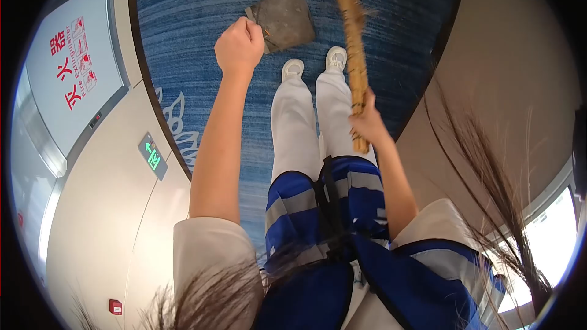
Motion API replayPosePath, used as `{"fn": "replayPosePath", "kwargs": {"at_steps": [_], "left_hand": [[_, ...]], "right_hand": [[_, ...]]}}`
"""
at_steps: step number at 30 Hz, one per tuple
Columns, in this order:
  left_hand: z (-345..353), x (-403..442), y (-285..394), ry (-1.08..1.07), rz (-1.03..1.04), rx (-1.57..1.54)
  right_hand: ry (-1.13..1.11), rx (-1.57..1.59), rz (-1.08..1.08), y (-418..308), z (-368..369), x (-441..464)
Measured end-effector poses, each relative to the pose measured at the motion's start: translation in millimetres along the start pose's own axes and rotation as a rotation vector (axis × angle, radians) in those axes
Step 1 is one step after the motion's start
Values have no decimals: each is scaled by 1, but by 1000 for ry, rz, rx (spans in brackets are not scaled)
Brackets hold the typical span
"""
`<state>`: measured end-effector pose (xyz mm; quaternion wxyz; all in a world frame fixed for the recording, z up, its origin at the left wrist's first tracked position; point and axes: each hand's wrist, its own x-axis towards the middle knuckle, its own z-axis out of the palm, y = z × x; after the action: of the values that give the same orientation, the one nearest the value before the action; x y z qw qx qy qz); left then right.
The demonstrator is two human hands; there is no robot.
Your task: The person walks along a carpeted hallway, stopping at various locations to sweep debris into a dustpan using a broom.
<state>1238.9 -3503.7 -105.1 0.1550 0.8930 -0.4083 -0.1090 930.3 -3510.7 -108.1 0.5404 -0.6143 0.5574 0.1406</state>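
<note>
My right hand is wrapped round the lower part of a straw broom, a long tan bundle with dark ties along it. The broom's far end reaches the top of the view and is slightly blurred. My left hand is closed in a fist over the left edge of a grey, square dustpan. The fist hides the dustpan's handle beneath it. A small orange bit shows beside the knuckles.
Blue patterned carpet runs underfoot, with my white shoes just below the dustpan. On the left, a wall carries a fire extinguisher cabinet and a green exit sign. A brownish surface borders the carpet on the right.
</note>
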Motion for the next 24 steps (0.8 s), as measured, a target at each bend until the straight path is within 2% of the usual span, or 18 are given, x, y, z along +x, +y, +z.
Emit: {"fn": "replayPosePath", "kwargs": {"at_steps": [2,4,6,8,10,11,13,16,17,19,20,22,24], "left_hand": [[-3,-1,2,-40,-32,-10],[-4,-2,1,-31,-33,-16],[-6,-2,-2,-23,-26,-23],[0,0,-3,-33,-29,-29],[5,1,-3,-14,-20,-23],[4,3,-5,5,-8,-13],[2,3,-5,10,-11,-31],[1,1,-3,14,-9,-48],[0,1,-3,13,-6,-50],[2,1,-5,19,-10,-53],[3,1,-5,30,-6,-60],[0,4,-4,19,-6,-35],[1,1,-3,1,-11,-20]], "right_hand": [[-174,219,46,-20,3,-13],[-289,551,248,-46,-24,-20],[-322,726,411,-50,-70,-24],[-283,905,421,-26,-118,-24],[-222,598,384,-25,-151,-30],[-218,591,381,-36,-160,-29],[-89,214,331,-56,-172,-29],[-33,252,293,-30,-154,8],[-41,238,294,9,-138,39],[-16,123,226,36,-115,67],[24,24,151,26,-97,70],[-133,82,273,-19,-73,54],[-121,235,220,-48,-40,30]]}}
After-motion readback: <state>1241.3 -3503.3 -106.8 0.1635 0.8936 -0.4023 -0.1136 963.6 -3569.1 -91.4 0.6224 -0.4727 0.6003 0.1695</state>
